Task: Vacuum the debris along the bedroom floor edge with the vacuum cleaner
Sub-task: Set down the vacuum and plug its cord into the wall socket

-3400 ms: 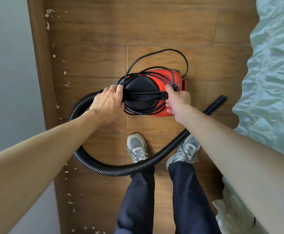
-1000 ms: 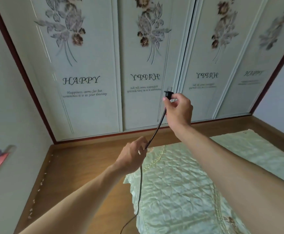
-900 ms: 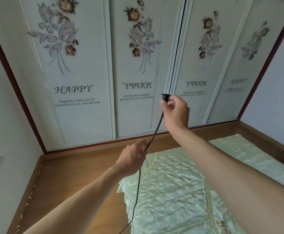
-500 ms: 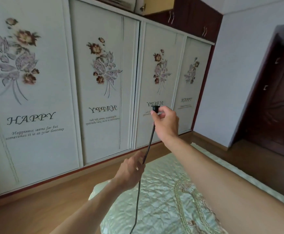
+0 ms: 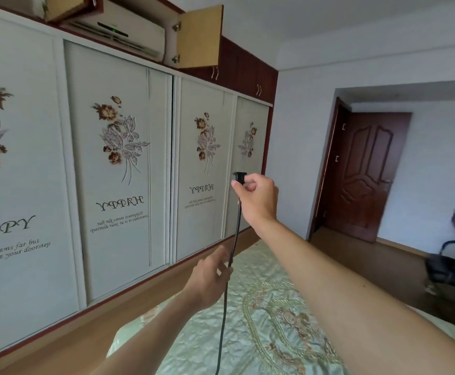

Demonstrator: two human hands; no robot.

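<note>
Black and thin, the vacuum's power cord runs taut between our two hands above the pale green quilted bed. Our right hand pinches the plug between thumb and forefinger, prongs pointing up, at arm's length before the sliding wardrobe doors (flowers and the word HAPPY printed on each). Lower down, our left hand curls loosely around the cord, fingers partly parted. The vacuum cleaner itself lies outside our view. A dark wooden door stands at right.
</note>
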